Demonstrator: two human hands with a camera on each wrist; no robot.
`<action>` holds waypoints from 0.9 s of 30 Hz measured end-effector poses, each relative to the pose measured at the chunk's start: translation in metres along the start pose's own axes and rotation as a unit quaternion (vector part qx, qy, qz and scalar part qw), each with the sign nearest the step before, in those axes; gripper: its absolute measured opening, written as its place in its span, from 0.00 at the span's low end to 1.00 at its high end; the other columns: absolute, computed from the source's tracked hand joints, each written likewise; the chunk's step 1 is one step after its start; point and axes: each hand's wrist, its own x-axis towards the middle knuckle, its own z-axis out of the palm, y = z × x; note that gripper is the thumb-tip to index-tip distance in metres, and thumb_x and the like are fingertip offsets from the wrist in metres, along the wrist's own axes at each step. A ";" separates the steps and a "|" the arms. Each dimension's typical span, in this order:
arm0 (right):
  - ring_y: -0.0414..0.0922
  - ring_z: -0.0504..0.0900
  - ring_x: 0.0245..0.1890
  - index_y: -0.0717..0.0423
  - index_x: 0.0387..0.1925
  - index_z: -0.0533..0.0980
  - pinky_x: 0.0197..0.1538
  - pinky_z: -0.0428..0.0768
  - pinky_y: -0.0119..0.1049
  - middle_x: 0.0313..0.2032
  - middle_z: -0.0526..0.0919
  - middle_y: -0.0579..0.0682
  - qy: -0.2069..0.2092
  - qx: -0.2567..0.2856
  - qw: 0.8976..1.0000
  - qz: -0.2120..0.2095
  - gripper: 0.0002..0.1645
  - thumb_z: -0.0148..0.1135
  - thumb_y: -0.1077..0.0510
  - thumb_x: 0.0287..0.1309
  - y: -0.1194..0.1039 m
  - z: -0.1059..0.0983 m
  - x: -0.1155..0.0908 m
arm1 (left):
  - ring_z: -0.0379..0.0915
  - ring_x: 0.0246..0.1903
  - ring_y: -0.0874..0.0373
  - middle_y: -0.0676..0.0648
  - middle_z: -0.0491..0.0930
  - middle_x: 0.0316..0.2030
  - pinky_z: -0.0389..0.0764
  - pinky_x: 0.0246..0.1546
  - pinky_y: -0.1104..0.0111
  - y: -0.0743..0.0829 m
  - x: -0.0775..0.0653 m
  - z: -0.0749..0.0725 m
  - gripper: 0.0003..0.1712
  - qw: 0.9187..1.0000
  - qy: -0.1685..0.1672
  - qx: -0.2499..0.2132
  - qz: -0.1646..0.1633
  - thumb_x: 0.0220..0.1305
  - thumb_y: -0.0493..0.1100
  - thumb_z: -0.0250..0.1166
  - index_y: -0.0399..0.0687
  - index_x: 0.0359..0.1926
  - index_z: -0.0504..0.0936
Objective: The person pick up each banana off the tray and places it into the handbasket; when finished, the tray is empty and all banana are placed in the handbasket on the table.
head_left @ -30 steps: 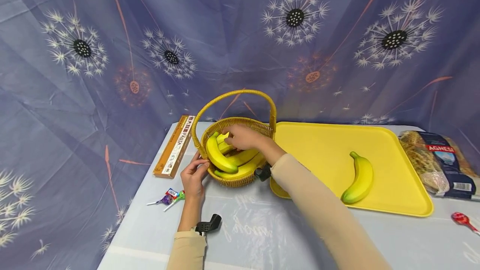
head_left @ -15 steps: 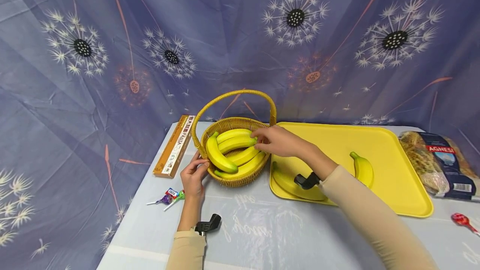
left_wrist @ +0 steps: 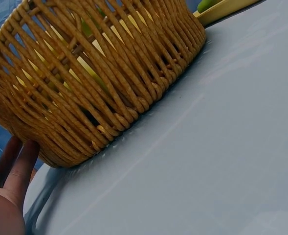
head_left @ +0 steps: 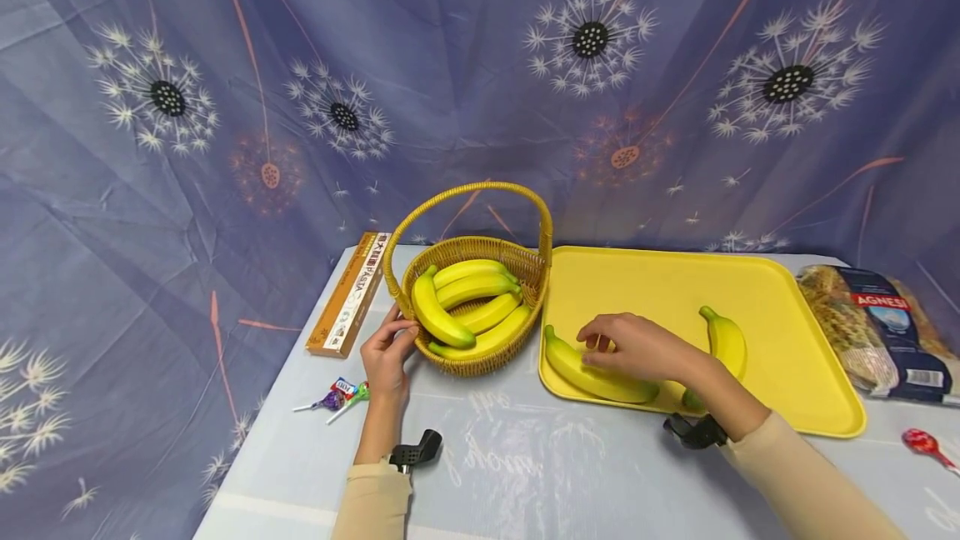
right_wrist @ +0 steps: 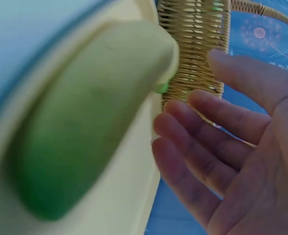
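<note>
A yellow wicker basket (head_left: 468, 365) with a tall arched handle holds several bananas (head_left: 442, 315). My left hand (head_left: 386, 361) grips its left rim near the handle's foot; in the left wrist view, fingers (left_wrist: 21, 171) lie against the woven wall. Over the left part of a yellow tray (head_left: 637, 282) hovers my right hand (head_left: 637, 348), with loosely bent fingers and nothing held. Just under it a banana (head_left: 600, 377) lies along the tray's front left corner, blurred and close in the right wrist view. Farther right, another banana (head_left: 726, 344) is partly hidden by the right forearm.
A pasta box (head_left: 348, 294) lies left of the basket, with lollipops (head_left: 337, 397) in front of it. Right of the tray are a bag of pasta (head_left: 888, 332) and a red lollipop (head_left: 926, 442). A patterned cloth (head_left: 480, 90) hangs behind the table.
My right hand has let go of a banana inside the basket and moved right and toward me, over the banana in the tray. The left hand stays at the basket.
</note>
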 end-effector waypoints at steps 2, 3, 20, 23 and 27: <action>0.37 0.77 0.39 0.54 0.53 0.78 0.42 0.78 0.38 0.39 0.79 0.38 -0.008 0.000 1.000 0.013 0.27 0.64 0.41 0.58 0.002 0.006 -0.008 | 0.72 0.57 0.45 0.40 0.76 0.57 0.82 0.40 0.61 0.000 0.000 0.000 0.05 1.000 -0.004 0.001 -0.001 0.53 0.24 0.64 0.34 0.28 0.85; 0.37 0.77 0.38 0.54 0.53 0.77 0.42 0.78 0.38 0.39 0.79 0.39 -0.015 0.000 1.000 0.017 0.28 0.65 0.41 0.57 0.003 0.009 -0.011 | 0.72 0.57 0.45 0.40 0.76 0.57 0.82 0.40 0.61 0.000 0.000 -0.001 0.04 1.000 -0.004 0.001 -0.001 0.53 0.25 0.64 0.32 0.29 0.85; 0.36 0.75 0.38 0.47 0.58 0.73 0.42 0.77 0.38 0.39 0.78 0.36 -0.037 -0.031 0.998 0.028 0.34 0.72 0.45 0.50 0.005 0.019 -0.023 | 0.69 0.59 0.47 0.40 0.76 0.57 0.82 0.42 0.63 -0.002 -0.001 0.001 0.06 1.000 -0.003 -0.002 -0.001 0.53 0.25 0.65 0.22 0.32 0.80; 0.35 0.75 0.37 0.48 0.59 0.73 0.41 0.77 0.36 0.38 0.77 0.35 -0.039 -0.029 0.999 0.013 0.34 0.71 0.44 0.51 0.003 0.013 -0.024 | 0.70 0.59 0.47 0.41 0.77 0.56 0.82 0.41 0.64 -0.002 -0.001 0.000 0.04 1.000 0.001 -0.002 0.000 0.53 0.25 0.65 0.25 0.31 0.82; 0.34 0.75 0.36 0.49 0.60 0.73 0.39 0.78 0.35 0.37 0.77 0.34 -0.038 -0.014 0.999 -0.003 0.34 0.69 0.42 0.53 -0.005 0.002 -0.023 | 0.70 0.59 0.47 0.40 0.76 0.57 0.82 0.41 0.63 -0.002 0.000 -0.001 0.03 1.000 0.000 -0.003 0.002 0.52 0.25 0.65 0.30 0.30 0.84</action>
